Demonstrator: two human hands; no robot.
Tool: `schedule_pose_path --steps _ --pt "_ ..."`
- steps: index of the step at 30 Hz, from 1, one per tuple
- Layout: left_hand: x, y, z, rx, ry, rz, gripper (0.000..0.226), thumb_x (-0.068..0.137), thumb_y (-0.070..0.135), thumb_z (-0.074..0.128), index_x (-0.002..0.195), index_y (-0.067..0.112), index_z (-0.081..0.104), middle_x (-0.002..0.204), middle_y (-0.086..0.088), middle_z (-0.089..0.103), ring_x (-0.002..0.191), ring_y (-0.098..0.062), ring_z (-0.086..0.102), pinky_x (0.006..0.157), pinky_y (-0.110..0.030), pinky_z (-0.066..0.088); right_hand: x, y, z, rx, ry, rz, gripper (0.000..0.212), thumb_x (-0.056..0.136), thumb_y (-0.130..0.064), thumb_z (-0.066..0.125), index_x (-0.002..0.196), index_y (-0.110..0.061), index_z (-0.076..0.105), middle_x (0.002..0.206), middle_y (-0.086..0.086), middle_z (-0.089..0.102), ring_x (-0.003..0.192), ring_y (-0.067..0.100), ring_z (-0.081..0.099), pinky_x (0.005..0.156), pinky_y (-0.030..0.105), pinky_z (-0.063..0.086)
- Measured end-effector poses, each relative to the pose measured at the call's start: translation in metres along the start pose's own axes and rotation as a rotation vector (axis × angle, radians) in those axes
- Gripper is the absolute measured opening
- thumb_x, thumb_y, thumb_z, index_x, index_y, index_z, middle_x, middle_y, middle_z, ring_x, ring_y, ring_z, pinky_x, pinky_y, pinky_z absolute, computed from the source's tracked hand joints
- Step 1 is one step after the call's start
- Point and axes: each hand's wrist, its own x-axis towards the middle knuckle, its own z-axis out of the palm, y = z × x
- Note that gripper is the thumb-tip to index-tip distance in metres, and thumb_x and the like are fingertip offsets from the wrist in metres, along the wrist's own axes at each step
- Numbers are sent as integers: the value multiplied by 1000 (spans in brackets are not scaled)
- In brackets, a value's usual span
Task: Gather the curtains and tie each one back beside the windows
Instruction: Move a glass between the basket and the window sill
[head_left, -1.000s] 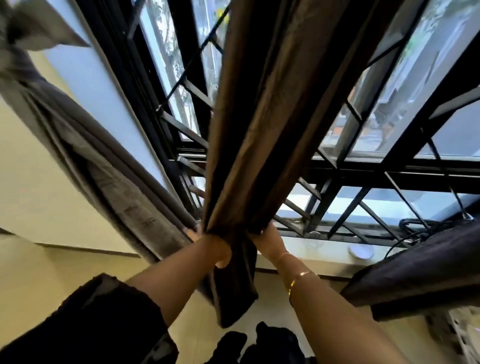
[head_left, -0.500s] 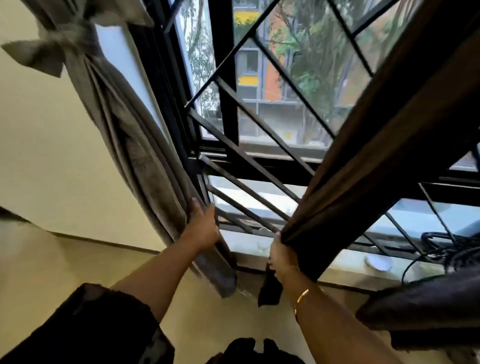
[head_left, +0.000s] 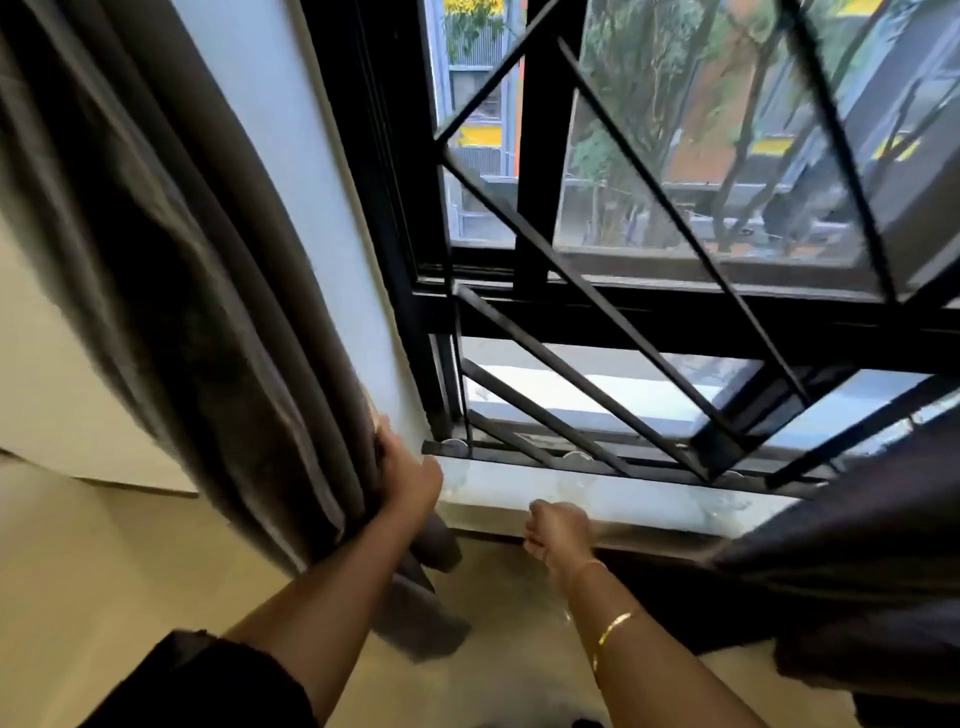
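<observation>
Two curtains show, one to each side of the hands. The grey curtain (head_left: 197, 312) hangs in thick folds up and to the left of the left hand (head_left: 410, 470), beside the black window frame (head_left: 395, 234), and its lower end trails past the wrist towards the floor (head_left: 104, 571). The left hand grasps this curtain at its window-side edge, fingers wrapped round the outer folds, thumb side turned to the frame. Its forearm comes up from a dark sleeve (head_left: 208, 680) at the bottom of the view.

The right hand (head_left: 558, 530) is just to the right of the left hand and slightly lower, apart from both curtains. It is clenched, knuckles up, with nothing seen in it. A thin gold bracelet (head_left: 615, 621) lies on that forearm below the wrist.

The dark brown curtain (head_left: 872, 545) lies well to the right of the right hand, bunched low at the edge of the view and not touched by either hand.

Just beyond both hands runs the pale window sill (head_left: 623, 499), with the black diagonal bars of the window grille (head_left: 587, 291) rising above it. Through the glass, trees and buildings appear, blurred. A cream wall (head_left: 47, 395) stands left of the grey curtain.
</observation>
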Motion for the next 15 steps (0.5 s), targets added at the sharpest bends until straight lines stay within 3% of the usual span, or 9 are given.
schedule_pose_path --steps 2,5,7,10,13,15 --pt "21 -25 10 219 -60 68 52 89 5 49 139 7 35 143 -15 38 130 -29 37 108 -34 29 26 13 18 -303 -10 -129 12 90 -11 49 79 -10 56 88 15 60 83 28 58 74 40 50" --pt "55 -64 32 609 -238 338 37 92 11 44 129 9 47 137 -10 44 125 -23 42 105 -28 31 66 32 38 -602 -80 -300 20 91 -16 52 108 -12 62 111 8 63 99 21 57 84 28 46" --pt "80 -90 51 799 -340 501 43 92 12 44 135 11 40 144 -7 38 130 -20 37 106 -25 28 96 48 51 -683 -116 -350 32 91 -16 50 123 -17 56 123 8 57 110 22 54 92 28 44" --pt "115 -123 81 880 -439 574 52 95 16 44 144 15 27 154 -3 21 139 -18 26 111 -27 25 138 68 71 -766 -179 -424 43 93 -16 51 135 -23 45 137 4 46 123 21 47 103 28 39" --pt "145 -150 118 857 -391 626 52 96 18 43 144 16 23 155 -3 19 141 -18 22 109 -28 28 182 91 95 -876 -223 -571 54 93 -19 54 143 -26 34 151 4 30 136 23 36 111 31 31" --pt "163 -152 133 952 -340 717 57 96 16 44 146 12 17 157 -5 11 145 -20 11 113 -30 22 202 92 108 -877 -238 -614 60 94 -22 53 146 -30 26 157 4 16 141 25 28 113 32 27"
